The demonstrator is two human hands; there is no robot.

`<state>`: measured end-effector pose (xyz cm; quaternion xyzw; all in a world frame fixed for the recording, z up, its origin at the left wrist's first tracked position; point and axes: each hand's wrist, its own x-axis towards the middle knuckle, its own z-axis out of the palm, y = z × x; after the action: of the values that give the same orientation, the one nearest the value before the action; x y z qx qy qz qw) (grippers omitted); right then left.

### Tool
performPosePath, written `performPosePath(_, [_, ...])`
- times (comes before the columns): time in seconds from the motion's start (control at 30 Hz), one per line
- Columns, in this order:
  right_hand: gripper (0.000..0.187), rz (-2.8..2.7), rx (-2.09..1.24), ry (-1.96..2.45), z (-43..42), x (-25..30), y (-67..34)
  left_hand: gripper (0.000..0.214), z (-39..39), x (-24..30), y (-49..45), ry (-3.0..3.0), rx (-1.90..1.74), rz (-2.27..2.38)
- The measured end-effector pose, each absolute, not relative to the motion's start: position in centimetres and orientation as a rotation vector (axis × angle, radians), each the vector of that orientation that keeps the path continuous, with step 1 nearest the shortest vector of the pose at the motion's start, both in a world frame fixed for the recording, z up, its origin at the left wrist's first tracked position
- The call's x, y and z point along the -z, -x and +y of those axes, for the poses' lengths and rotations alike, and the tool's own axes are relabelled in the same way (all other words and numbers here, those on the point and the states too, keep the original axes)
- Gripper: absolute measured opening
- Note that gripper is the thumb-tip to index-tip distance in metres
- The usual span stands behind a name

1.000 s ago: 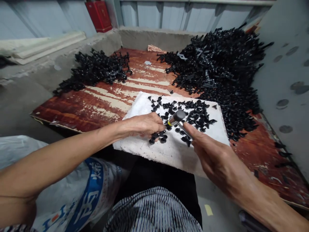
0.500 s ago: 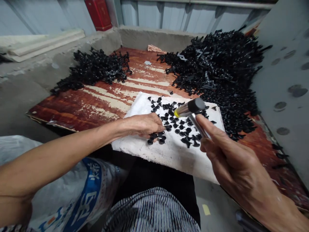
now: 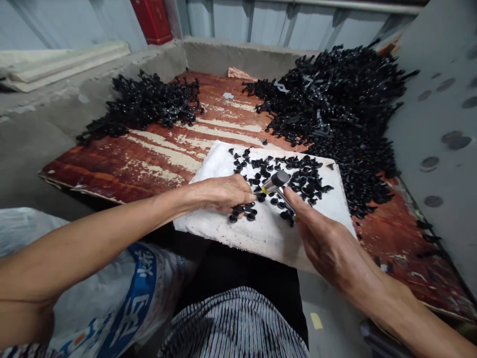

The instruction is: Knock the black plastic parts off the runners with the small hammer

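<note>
My right hand grips a small hammer with a black and yellow head; the head is down on the white block, among several small black plastic parts. My left hand rests on the block's left side. Its fingertips are pinched together around a small black part right beside the hammer head. A few more black parts lie just under that hand.
The block lies on a worn red-brown board. A large heap of black parts fills the right back, a smaller heap the left back. Grey walls close in on both sides. A printed white sack lies by my left arm.
The hammer was raised half a second ago and has come back down onto the block beside my left fingertips. My left hand has stayed in place.
</note>
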<state>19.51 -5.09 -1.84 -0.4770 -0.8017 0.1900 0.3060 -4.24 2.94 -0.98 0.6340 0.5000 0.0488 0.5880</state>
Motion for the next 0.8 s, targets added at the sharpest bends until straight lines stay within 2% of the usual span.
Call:
performPosePath(0.13, [0.042, -2.058, -0.583, 1.38, -4.4, 0.9, -18.8, 0.034, 2.5, 0.3, 3.9, -1.575, -0.152, 1.012])
performPosePath(0.23, [0.022, -1.853, -0.792, 1.405, -3.8, 0.8, -18.0, 0.033, 1.8, -0.5, 3.1, -1.719, -0.156, 0.855])
performPosePath(0.33, [0.03, -1.645, -1.244, 1.422, -3.9, 1.2, -17.6, 0.033, 0.9, -1.1, 2.7, -1.849, -0.134, 0.818])
performPosePath(0.4, [0.038, -1.5, -1.43, 1.427, -4.4, 1.5, -17.5, 0.029, 0.4, -1.3, 2.9, -1.819, -0.167, 0.874])
performPosePath(0.57, [0.044, -1.294, -1.54, 1.377, -5.5, 1.8, -16.9, 0.018, -0.4, -0.7, 2.8, -1.494, -0.402, 1.147])
performPosePath(0.8, [0.042, -1.163, -1.524, 1.297, -6.3, 2.0, -16.2, 0.032, 0.1, 0.5, 1.7, -1.505, -0.748, 1.239])
